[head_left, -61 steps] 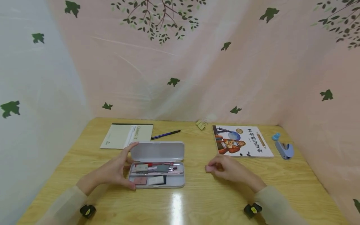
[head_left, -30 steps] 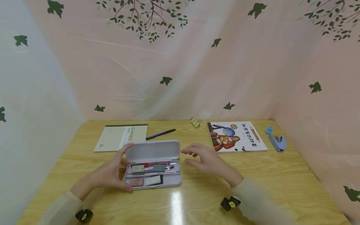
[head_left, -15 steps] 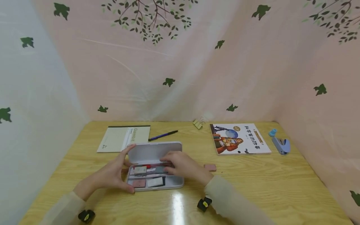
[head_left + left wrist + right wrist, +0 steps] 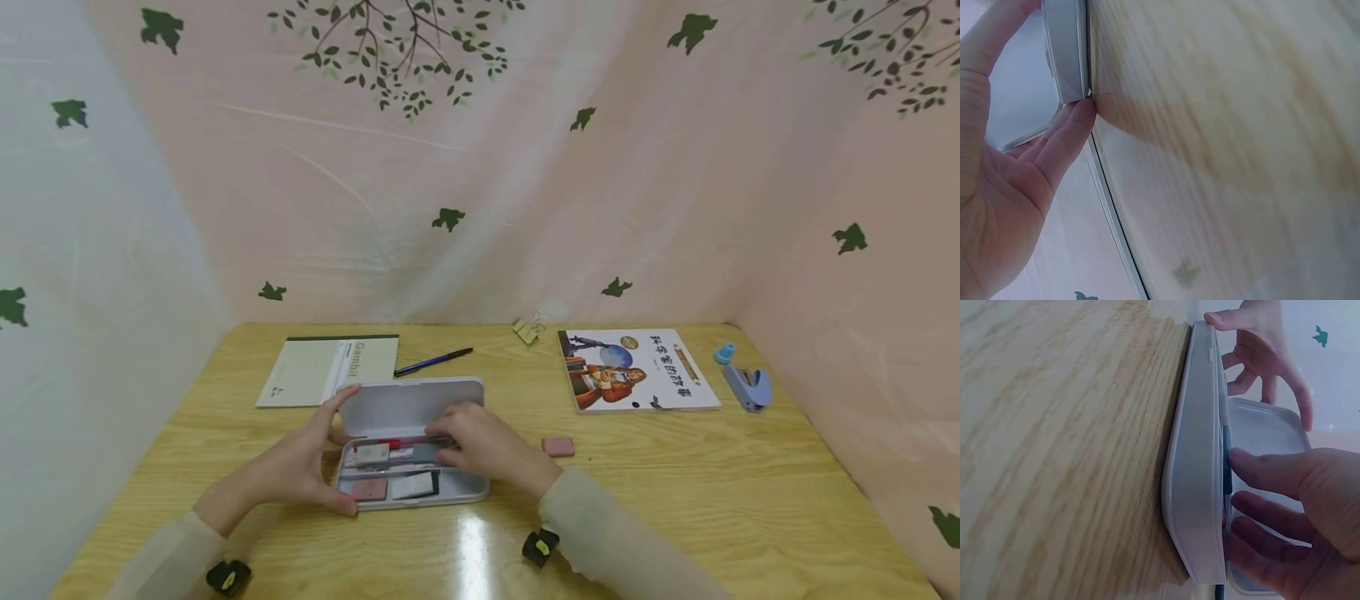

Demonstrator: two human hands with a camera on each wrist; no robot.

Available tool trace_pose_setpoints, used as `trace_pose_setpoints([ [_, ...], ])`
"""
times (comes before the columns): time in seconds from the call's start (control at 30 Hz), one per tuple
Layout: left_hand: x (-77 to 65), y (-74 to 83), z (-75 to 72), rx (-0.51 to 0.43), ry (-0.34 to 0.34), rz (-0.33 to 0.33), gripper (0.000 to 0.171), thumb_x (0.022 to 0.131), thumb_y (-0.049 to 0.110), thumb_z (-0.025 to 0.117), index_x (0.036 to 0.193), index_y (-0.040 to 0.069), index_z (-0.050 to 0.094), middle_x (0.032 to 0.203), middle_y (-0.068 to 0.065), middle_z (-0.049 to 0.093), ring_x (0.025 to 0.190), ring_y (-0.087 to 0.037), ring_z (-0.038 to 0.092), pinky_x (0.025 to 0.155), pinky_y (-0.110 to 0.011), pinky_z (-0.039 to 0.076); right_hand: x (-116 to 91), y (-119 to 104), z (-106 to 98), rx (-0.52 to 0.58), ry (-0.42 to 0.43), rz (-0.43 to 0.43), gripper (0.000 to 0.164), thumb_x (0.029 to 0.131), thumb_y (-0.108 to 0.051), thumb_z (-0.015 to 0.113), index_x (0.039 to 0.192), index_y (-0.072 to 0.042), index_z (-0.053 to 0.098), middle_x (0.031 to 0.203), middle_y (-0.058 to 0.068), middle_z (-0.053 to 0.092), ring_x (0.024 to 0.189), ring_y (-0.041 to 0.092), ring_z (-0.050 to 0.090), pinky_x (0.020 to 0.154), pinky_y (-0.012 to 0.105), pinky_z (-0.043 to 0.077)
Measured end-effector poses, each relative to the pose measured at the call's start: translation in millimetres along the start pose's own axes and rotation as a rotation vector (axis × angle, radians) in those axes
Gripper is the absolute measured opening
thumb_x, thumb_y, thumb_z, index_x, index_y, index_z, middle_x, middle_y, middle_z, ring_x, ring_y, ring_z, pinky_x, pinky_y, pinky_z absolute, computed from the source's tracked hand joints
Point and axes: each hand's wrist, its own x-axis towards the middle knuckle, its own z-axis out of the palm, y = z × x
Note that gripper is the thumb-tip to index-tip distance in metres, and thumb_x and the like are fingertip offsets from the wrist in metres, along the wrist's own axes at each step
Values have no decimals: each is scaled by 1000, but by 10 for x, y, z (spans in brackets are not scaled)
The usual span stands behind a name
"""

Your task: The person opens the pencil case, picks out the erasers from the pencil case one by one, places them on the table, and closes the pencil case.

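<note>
A white pencil case (image 4: 459, 486) lies with its lid (image 4: 378, 408) up. My left hand (image 4: 296, 462) holds its left end, thumb at the front corner and index finger at the lid's edge. My right hand (image 4: 487, 446) has its fingertips inside the back compartment, its thumb at a grey eraser (image 4: 423, 453); whether it pinches anything I cannot tell. A beige eraser (image 4: 372, 455) rests over pens beside the grey one. In the front compartment are a pink eraser (image 4: 369, 489) and a white eraser (image 4: 414, 485). Another pink eraser (image 4: 558, 447) lies on the table.
Behind the case lie a notebook (image 4: 322, 371), a dark blue pen (image 4: 435, 362) and a yellow binder clip (image 4: 528, 331). To the right are an illustrated book (image 4: 637, 371), a small light blue object (image 4: 724, 352) and a blue stapler-like device (image 4: 748, 388).
My right hand has let go of one pink eraser, which now lies on the table, and moved left into the pencil case. My left hand keeps its hold.
</note>
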Motion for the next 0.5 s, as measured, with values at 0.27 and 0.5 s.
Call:
trace_pose_setpoints([
  [0.27, -12, 29, -19, 1, -3, -10, 148, 58, 49, 98, 163, 27, -5, 142, -26, 43, 108, -25, 66, 91, -44, 57, -65, 16, -10, -13, 39, 3, 24, 93, -19, 76, 116, -12, 76, 109, 2, 71, 99, 14, 63, 87, 28, 54],
  [0.5, -11, 47, -22, 1, -3, -12, 148, 58, 48, 98, 162, 31, -5, 140, -24, 45, 107, -24, 66, 91, -44, 57, -79, 40, -11, -26, 4, -50, 27, 93, -21, 76, 119, -15, 76, 115, 1, 70, 107, 17, 61, 94, 31, 52],
])
